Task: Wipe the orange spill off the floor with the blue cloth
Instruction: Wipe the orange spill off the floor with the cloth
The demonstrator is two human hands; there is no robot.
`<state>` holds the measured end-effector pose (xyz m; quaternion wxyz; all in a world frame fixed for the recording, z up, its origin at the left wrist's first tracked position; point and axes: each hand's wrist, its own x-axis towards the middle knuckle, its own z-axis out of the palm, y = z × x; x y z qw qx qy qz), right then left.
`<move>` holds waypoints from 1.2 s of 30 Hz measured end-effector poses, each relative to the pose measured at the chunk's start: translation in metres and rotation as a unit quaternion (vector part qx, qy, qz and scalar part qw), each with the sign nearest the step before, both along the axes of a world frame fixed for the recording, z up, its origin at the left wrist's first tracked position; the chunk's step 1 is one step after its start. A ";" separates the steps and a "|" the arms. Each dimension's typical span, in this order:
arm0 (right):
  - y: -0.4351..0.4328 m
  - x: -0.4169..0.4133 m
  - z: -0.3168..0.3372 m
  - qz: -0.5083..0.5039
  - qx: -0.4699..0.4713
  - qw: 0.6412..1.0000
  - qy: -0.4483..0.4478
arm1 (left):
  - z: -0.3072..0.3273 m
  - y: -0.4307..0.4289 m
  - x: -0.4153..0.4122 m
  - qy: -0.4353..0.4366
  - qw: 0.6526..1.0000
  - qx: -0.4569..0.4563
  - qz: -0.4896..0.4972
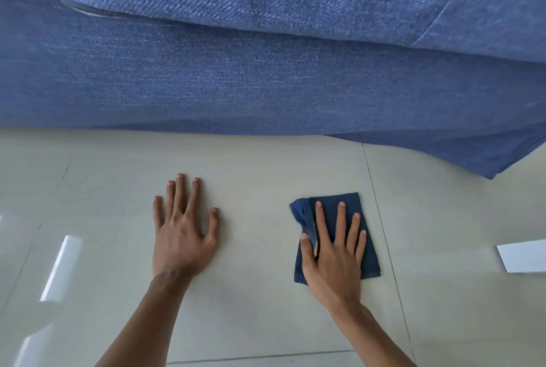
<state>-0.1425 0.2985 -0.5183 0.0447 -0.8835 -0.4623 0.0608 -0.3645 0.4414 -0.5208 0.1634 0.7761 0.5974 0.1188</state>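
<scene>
Lower right, your right hand (332,251) presses the blue cloth (335,236) flat, fingers spread, to scrub; your left hand (184,227), open and empty, braces on the floor (257,292).

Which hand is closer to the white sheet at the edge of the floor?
Right. The right hand lies flat on the blue cloth, nearer the white sheet; the left hand rests farther away on bare floor.

R hand (332,257) flat on folded blue cloth (348,207), fingers spread, w/ thumb tucked under a fold. L hand (181,230) flat on bare tile floor (260,292). Blue sofa (266,77) far side.
</scene>
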 end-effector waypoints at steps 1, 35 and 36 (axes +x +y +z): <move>0.010 0.007 -0.001 0.038 0.004 0.999 0.004 | 0.000 0.000 0.000 0.001 1.000 0.000 -0.001; 0.056 -0.006 0.004 0.011 0.013 0.999 0.036 | -0.002 0.000 0.000 0.006 1.000 -0.006 -0.009; 0.047 -0.017 0.010 0.040 0.007 0.997 0.058 | 0.000 0.000 0.000 0.011 1.000 -0.006 -0.005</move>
